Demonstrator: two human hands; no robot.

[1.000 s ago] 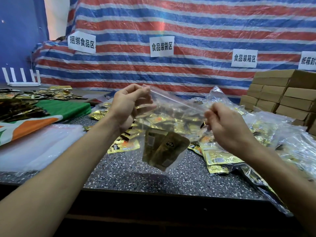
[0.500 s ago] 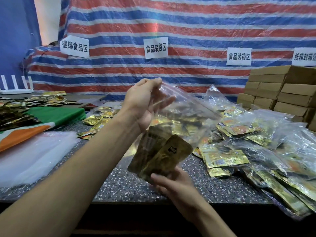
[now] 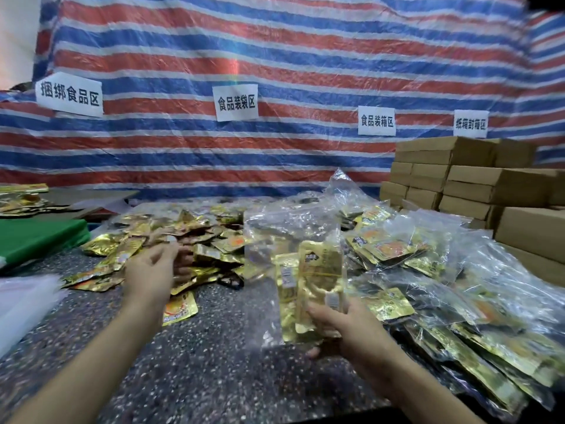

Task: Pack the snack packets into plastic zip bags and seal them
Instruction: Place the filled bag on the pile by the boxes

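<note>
**A:** How did the clear plastic zip bag [image 3: 263, 246] stand?

**B:** Upright, with its long axis running up and down. Its mouth was at the top and its bottom sat in the right hand [image 3: 354, 328]. That hand gripped the lower end, thumb across the front and fingers curled behind (only a fingertip showed beneath).

**A:** And inside?

**B:** A few gold foil snack packets [image 3: 318, 280] stood on end, their long sides parallel to the bag's. They had sunk to the bottom, just above the thumb. Their print was too small to read.

**A:** The other hand?

**B:** The left hand [image 3: 149, 270] was out at the near edge of the loose heap of gold foil packets [image 3: 189, 237], which spread over the speckled grey tabletop [image 3: 198, 377] beyond its fingers. The fingers were blurred, so I could not tell whether they pinched a packet or only touched the heap.

**A:** Anything cut off?

**B:** The pile of filled clear bags [image 3: 443, 270], right of the right hand, ran past the frame's edge. The held bag's upper rim melted into the plastic behind it, so I could not tell whether its zip was closed. A blurred stack of flat clear bags [image 3: 21, 301], left of the left hand, was cropped too. Brown cardboard boxes [image 3: 489, 185] stood well beyond the right hand.
</note>
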